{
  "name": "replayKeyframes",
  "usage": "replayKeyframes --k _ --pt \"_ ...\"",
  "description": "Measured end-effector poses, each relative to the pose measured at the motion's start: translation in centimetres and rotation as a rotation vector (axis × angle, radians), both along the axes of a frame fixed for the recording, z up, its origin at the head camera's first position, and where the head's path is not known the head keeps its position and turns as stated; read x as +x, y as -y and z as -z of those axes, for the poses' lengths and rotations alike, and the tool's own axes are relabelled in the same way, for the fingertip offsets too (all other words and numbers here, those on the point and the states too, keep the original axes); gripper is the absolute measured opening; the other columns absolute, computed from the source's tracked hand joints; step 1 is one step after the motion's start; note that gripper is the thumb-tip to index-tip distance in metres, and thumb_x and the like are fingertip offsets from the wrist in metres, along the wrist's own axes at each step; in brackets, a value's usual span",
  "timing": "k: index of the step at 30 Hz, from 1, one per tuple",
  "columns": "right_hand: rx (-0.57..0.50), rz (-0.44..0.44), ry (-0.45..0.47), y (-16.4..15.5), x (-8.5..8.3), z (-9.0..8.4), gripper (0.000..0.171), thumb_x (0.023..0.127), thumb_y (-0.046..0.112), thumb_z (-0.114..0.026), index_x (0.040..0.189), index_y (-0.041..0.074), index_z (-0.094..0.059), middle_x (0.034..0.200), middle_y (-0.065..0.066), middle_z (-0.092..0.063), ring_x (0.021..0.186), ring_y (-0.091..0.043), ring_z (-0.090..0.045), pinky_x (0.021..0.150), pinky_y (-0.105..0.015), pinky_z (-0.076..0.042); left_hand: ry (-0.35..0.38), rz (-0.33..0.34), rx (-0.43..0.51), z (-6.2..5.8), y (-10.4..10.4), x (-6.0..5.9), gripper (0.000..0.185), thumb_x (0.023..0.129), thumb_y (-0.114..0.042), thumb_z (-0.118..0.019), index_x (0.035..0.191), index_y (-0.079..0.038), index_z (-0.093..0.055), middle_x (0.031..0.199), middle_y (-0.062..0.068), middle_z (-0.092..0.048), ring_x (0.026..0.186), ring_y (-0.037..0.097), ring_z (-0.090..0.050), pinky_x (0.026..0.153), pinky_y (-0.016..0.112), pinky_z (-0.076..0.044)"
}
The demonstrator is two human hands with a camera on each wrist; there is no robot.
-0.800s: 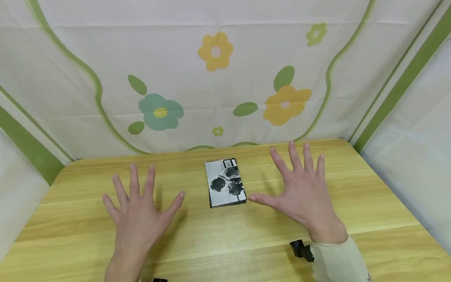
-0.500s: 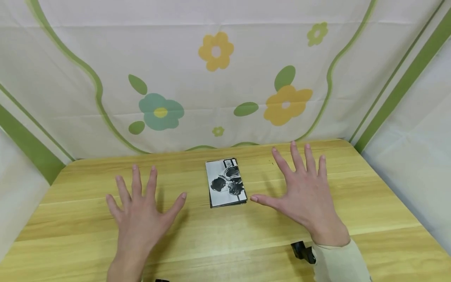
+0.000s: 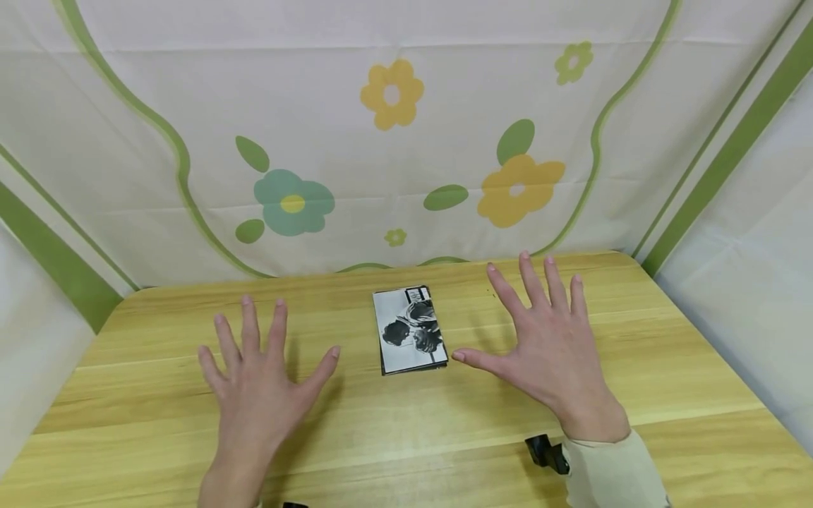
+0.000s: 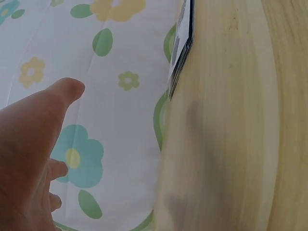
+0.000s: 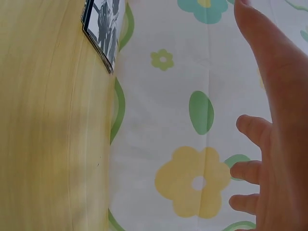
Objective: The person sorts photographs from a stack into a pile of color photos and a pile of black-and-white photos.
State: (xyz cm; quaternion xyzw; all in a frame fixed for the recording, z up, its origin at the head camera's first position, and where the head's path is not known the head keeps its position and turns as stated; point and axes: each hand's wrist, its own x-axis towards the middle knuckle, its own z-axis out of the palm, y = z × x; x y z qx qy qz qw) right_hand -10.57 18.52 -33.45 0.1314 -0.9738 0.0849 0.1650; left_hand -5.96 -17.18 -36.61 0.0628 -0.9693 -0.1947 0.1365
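Observation:
A stack of black-and-white picture cards [image 3: 409, 331] lies on the wooden table [image 3: 394, 437], toward its back middle. The top card's print shows dark-haired figures. My left hand [image 3: 260, 398] hovers over the table left of the stack, fingers straight and spread, holding nothing. To the right of the cards is my right hand [image 3: 555, 360], also spread and holding nothing; its thumb tip appears close to the stack's near right corner in the head view. Both wrist views show part of the stack, the left one its edge [image 4: 182, 48], the right one its corner [image 5: 103, 33].
Behind the table hangs a white cloth [image 3: 356, 155] printed with flowers and leaves. White side panels [image 3: 749, 254] flank the table. A black wrist mount [image 3: 546, 454] sticks out by the right sleeve [image 3: 612, 469].
My left hand has shifted slightly right, toward the cards. The right hand stays nearly in place, and the stack lies as before; the head view has drifted a little.

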Motion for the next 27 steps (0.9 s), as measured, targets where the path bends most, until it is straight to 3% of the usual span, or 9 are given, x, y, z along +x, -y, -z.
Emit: replayKeyframes --k 5,10,14,20,24,27 --pt "-0.001 -0.004 0.007 0.1 -0.1 0.2 0.121 0.073 0.098 -0.063 0.171 0.035 -0.030 0.180 -0.016 -0.021 0.167 -0.047 -0.010 0.129 -0.075 -0.008 0.025 0.024 0.032 0.1 -0.2 -0.1 0.107 0.095 -0.077 -0.061 0.174 -0.017 -0.019 0.181 0.019 0.007 0.164 0.055 0.012 0.122 0.084 0.003" --pt "-0.057 -0.038 0.060 0.2 -0.7 1.0 0.120 0.077 0.093 -0.066 0.172 0.034 -0.025 0.180 -0.017 -0.021 0.168 -0.045 -0.012 0.131 -0.071 -0.011 0.107 0.075 0.164 0.2 -0.7 -0.2 0.102 0.102 -0.067 -0.059 0.174 -0.014 -0.011 0.181 0.020 0.010 0.165 0.054 0.006 0.125 0.081 -0.001" --pt "-0.185 -0.064 0.175 0.5 -1.3 2.1 0.118 0.080 0.086 -0.072 0.173 0.034 -0.020 0.181 -0.014 -0.018 0.168 -0.042 -0.014 0.131 -0.069 -0.017 0.139 0.107 0.349 0.7 -1.3 -0.5 0.097 0.104 -0.059 -0.062 0.174 -0.014 -0.012 0.182 0.018 0.001 0.166 0.051 -0.003 0.125 0.081 -0.009" --pt "-0.493 -0.102 0.369 1.3 -1.9 4.5 0.112 0.087 0.071 -0.077 0.174 0.035 -0.015 0.182 -0.003 -0.016 0.167 -0.040 -0.019 0.126 -0.073 -0.025 0.188 0.126 0.695 1.5 -2.2 -0.7 0.083 0.109 -0.055 -0.056 0.172 -0.014 -0.023 0.178 0.017 -0.021 0.164 0.044 -0.021 0.129 0.071 -0.023" --pt "-0.673 -0.125 0.449 1.8 -2.0 6.0 0.093 0.098 0.059 -0.073 0.172 0.026 -0.027 0.178 -0.006 -0.028 0.162 -0.043 -0.033 0.127 -0.068 -0.029 0.192 0.105 0.931 2.2 -2.7 -0.7 0.069 0.111 -0.053 -0.052 0.166 -0.014 -0.037 0.170 0.015 -0.041 0.157 0.040 -0.039 0.129 0.064 -0.030" --pt "-0.793 -0.133 0.481 2.0 -2.2 6.9 0.075 0.106 0.047 -0.066 0.168 0.017 -0.036 0.173 -0.010 -0.039 0.157 -0.043 -0.042 0.126 -0.062 -0.034 0.170 0.077 1.049 2.9 -3.0 -0.8 0.063 0.111 -0.051 -0.053 0.160 -0.013 -0.046 0.162 0.013 -0.053 0.150 0.033 -0.050 0.127 0.054 -0.035"
